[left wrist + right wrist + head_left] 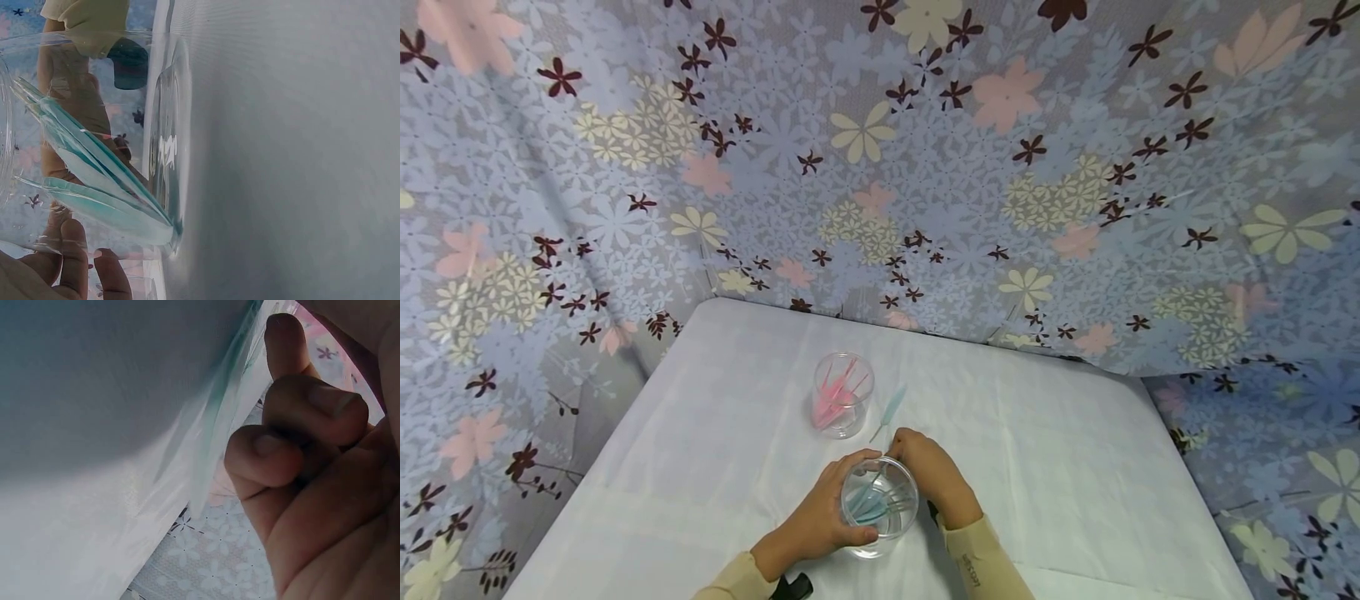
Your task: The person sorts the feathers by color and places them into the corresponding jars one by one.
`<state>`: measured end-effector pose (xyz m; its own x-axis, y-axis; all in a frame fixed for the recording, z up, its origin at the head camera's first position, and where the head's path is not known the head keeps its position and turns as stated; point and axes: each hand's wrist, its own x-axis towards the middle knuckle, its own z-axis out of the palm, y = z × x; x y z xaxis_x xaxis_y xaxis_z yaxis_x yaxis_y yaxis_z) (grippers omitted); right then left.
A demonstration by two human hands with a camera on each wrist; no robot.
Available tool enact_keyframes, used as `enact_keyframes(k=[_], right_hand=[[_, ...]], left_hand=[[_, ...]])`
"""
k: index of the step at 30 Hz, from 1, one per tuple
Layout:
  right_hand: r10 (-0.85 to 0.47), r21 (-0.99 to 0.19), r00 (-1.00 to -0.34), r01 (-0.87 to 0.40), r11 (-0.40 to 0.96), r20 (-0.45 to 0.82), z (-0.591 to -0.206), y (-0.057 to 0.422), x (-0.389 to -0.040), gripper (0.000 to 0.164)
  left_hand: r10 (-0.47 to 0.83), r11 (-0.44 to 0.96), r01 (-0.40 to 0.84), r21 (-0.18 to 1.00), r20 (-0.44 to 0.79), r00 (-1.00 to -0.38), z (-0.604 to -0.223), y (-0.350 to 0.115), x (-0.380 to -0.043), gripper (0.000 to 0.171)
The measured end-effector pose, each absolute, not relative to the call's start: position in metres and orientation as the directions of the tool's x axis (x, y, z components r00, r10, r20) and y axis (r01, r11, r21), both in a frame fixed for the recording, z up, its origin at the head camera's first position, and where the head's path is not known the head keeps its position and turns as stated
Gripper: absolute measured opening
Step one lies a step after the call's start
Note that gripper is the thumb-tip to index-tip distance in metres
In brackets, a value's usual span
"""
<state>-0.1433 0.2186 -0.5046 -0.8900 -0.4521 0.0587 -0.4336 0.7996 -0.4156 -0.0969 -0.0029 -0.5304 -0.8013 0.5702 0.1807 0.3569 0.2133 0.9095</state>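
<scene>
My left hand (831, 510) grips a clear plastic cup (895, 546), fingers and thumb round its side. Inside it lean several teal pieces (106, 169), each with a leaf-shaped blade and thin stem. My right hand (934, 475) is at the far right of this cup, close to the tabletop. Its fingers (265, 453) are curled; whether the fingertips pinch anything is hidden. Just beyond them a similar teal piece (892, 406) lies on the table. Further back stands a second clear cup (847, 429) with several pink pieces (833, 402).
A white cloth (1075, 467) covers the table. Flowered fabric (925, 167) hangs behind it and at both sides. A dark object (793, 587) shows by the left wrist at the lower edge of the head view.
</scene>
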Motion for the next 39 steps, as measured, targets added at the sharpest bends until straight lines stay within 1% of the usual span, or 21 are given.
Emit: enact_keyframes(k=[5, 11, 16, 21, 27, 31, 39], right_hand=[[-0.45, -0.403, -0.89, -0.436, 0.804, 0.066, -0.502, 0.2156, -0.1415, 0.015], [-0.469, -0.353, -0.88, -0.466, 0.812, 0.083, -0.5014, 0.2128, -0.1406, 0.021], [-0.488, -0.318, -0.869, -0.487, 0.813, 0.082, -0.5033, 0.2128, -0.1413, 0.018], [-0.489, -0.285, -0.868, -0.492, 0.823, 0.085, -0.5058, 0.2122, -0.1424, 0.013], [-0.479, -0.304, -0.875, -0.475, 0.826, 0.064, -0.5061, 0.2115, -0.1418, 0.015], [-0.483, -0.313, -0.873, -0.477, 0.822, 0.064, -0.5034, 0.2107, -0.1413, 0.013], [-0.486, -0.283, -0.868, -0.492, 0.823, 0.096, -0.5025, 0.2132, -0.1392, 0.008]], left_hand=[[0.566, 0.225, 0.327, 0.918, 0.15, -0.811, -0.5269, -0.0034, -0.0953, 0.094], [0.569, 0.223, 0.35, 0.91, 0.17, -0.805, -0.5282, -0.0024, -0.0956, 0.094], [0.567, 0.216, 0.369, 0.904, 0.192, -0.801, -0.5284, -0.0018, -0.0953, 0.095], [0.566, 0.221, 0.361, 0.906, 0.182, -0.804, -0.5276, -0.0018, -0.0952, 0.095], [0.572, 0.223, 0.339, 0.914, 0.159, -0.805, -0.5246, -0.0026, -0.094, 0.095], [0.577, 0.221, 0.354, 0.909, 0.171, -0.799, -0.5245, -0.0026, -0.0945, 0.095], [0.574, 0.219, 0.368, 0.903, 0.186, -0.797, -0.5259, -0.001, -0.0952, 0.096]])
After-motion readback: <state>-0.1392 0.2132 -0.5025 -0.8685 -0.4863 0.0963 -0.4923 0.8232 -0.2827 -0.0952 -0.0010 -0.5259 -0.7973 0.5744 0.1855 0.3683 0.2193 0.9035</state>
